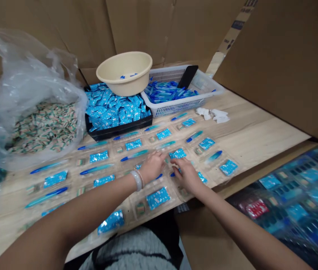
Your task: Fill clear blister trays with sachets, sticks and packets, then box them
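Note:
My left hand (152,165), with a pale band at the wrist, reaches over clear plastic trays on the table. Its fingers are bent closed, and whatever they hold is hidden. Close by on the right, my right hand (186,174) has curved fingers with the thumb apart, over another tray; nothing shows between them. A blue packet (177,153) lies just beyond the fingertips. Nearer me sits a larger-looking blue packet (158,198) in its tray, beside a small striped piece (140,208). A blue pen (134,155) lies left of my left hand.
At the back are a black box (119,131) of blue packets, a cream basin (125,78) and a white basket (176,107) of pens. A plastic bag (32,90) holds small striped pieces at left. Crumpled white paper (219,116) lies right; filled trays (296,195) stand beyond the table edge.

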`<state>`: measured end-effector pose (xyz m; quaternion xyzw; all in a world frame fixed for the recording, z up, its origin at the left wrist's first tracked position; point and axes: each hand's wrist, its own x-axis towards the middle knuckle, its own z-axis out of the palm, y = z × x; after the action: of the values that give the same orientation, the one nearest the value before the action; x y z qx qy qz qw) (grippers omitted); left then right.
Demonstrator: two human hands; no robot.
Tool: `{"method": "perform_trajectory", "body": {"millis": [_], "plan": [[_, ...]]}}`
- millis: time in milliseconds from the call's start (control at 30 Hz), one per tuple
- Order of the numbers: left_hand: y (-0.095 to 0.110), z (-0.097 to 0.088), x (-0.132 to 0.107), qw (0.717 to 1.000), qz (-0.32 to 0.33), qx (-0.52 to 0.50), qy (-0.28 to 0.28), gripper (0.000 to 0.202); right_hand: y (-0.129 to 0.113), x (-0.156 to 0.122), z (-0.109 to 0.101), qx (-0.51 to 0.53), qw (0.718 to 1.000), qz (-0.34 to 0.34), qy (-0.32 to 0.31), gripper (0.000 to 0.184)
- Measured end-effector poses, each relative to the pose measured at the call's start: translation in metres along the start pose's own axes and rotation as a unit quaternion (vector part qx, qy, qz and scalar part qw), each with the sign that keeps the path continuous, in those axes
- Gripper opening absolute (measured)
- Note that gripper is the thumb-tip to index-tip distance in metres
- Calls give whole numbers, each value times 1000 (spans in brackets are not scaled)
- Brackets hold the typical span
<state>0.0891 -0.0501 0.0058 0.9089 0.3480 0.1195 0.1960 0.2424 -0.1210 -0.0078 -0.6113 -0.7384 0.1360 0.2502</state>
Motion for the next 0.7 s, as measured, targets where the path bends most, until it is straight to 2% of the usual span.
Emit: {"method": "perform_trajectory", "body": {"millis": [133, 267, 367, 533, 700], "plan": [[-1, 4, 1, 998, -24, -55, 0, 35, 7, 11, 9, 57, 997, 49, -15, 23], [-5, 7, 3, 995, -25, -99, 17, 35, 6, 12, 8, 55, 997, 54, -18, 22], [-8, 6, 3, 995, -38, -88, 35, 33, 3, 12, 6, 54, 997, 46, -14, 22], [-5, 0, 2, 996, -41, -84, -12, 38, 5, 12, 8, 58, 997, 44, -15, 24], [-4, -1, 0, 993, -45, -105, -13, 35, 6, 9, 8, 38, 999, 21, -22, 22]]}}
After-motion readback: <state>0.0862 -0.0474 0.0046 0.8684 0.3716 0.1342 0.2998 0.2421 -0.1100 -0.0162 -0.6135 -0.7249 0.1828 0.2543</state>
